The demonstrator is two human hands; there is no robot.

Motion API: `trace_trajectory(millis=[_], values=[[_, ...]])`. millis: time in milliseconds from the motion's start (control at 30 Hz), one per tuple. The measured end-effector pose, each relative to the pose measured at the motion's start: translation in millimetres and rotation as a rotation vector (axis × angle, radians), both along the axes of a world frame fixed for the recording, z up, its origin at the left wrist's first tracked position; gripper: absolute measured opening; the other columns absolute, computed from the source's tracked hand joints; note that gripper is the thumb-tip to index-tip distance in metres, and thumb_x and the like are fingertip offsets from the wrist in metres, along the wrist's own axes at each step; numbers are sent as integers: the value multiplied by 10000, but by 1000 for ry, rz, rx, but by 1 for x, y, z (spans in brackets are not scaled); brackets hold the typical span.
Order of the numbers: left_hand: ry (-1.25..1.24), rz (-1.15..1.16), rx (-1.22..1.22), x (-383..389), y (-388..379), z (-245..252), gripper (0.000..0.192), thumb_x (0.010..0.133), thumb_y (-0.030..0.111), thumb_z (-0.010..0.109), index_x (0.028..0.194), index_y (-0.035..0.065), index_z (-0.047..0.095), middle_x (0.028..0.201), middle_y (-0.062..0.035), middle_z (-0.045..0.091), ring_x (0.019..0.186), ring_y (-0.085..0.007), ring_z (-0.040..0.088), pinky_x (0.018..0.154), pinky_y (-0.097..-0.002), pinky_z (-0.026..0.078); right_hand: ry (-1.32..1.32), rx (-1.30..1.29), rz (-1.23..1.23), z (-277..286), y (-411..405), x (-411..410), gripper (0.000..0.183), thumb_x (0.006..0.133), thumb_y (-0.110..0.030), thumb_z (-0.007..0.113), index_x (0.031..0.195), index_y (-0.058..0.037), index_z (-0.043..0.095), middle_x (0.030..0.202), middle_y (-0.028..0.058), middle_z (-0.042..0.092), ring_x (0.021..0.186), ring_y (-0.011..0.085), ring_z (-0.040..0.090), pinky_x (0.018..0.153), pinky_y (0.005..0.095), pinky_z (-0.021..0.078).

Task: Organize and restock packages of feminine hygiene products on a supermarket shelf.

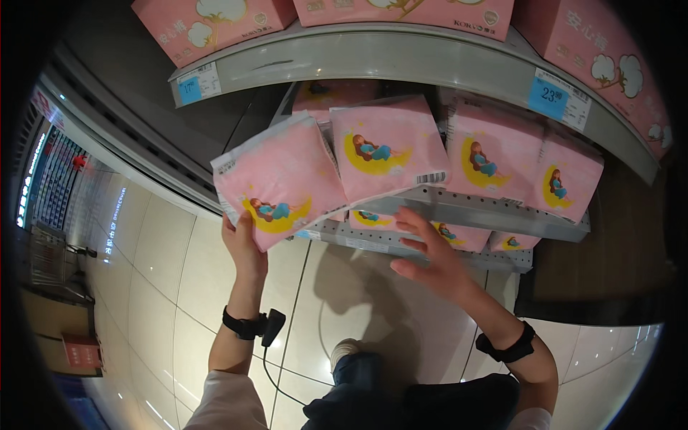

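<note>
My left hand (244, 244) grips the lower left corner of a pink plastic-wrapped soft pack (282, 172), thumb in front. The pack is tilted and printed with a figure lying on a yellow moon. Its right edge meets a second pink pack (387, 145), which leans on the shelf and bears a barcode. My right hand (430, 258) is slightly blurred, with fingers apart and nothing in it. It hovers in front of the lower shelf, below the second pack. More such packs (494, 150) stand to the right.
A grey metal shelf edge (365, 54) with price tags (559, 99) runs above, carrying pink cardboard boxes (403, 11). Below, a perforated shelf (473, 209) sits over another row of packs (462, 236). Pale floor tiles (156, 258) extend left towards a wire cart (56, 258).
</note>
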State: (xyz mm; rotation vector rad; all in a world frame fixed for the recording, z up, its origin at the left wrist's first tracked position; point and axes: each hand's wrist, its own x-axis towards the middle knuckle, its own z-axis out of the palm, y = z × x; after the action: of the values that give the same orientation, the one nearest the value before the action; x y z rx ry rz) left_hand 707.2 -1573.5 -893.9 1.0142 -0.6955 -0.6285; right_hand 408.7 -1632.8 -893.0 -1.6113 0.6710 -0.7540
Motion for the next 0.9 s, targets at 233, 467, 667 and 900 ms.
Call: trace_trajectory(millis=[233, 467, 667, 900], values=[[161, -243, 98, 19, -7, -9, 220, 834, 69, 513, 1049, 29, 495, 1014, -70, 561, 964, -157, 555, 858, -305, 456, -160, 379, 114, -18, -17, 53, 619, 888, -201, 598, 1384, -41, 263, 1328, 167, 393, 1249, 267, 408, 991, 366, 379], [-128, -247, 191, 23, 14, 1, 313, 749, 79, 644, 1013, 34, 484, 870, -82, 575, 797, -196, 605, 790, -328, 487, -387, 735, 92, -8, -8, 91, 501, 899, -207, 589, 1320, -128, 329, 1324, 74, 404, 1214, 226, 437, 979, 377, 381], [-186, -395, 271, 40, 9, 18, 343, 727, 79, 670, 1021, 20, 503, 900, -98, 602, 831, -220, 632, 799, -340, 494, -587, 989, -114, -4, -12, 100, 606, 841, -373, 645, 1316, -129, 358, 1250, 46, 472, 1149, 194, 463, 942, 392, 423], [-236, -472, 343, 37, 7, 25, 287, 750, 95, 653, 996, 23, 524, 898, -98, 611, 862, -214, 630, 812, -331, 490, -715, 991, -285, -19, -15, 130, 441, 831, -339, 622, 1194, -115, 511, 1229, 25, 492, 1117, 170, 488, 947, 417, 394]])
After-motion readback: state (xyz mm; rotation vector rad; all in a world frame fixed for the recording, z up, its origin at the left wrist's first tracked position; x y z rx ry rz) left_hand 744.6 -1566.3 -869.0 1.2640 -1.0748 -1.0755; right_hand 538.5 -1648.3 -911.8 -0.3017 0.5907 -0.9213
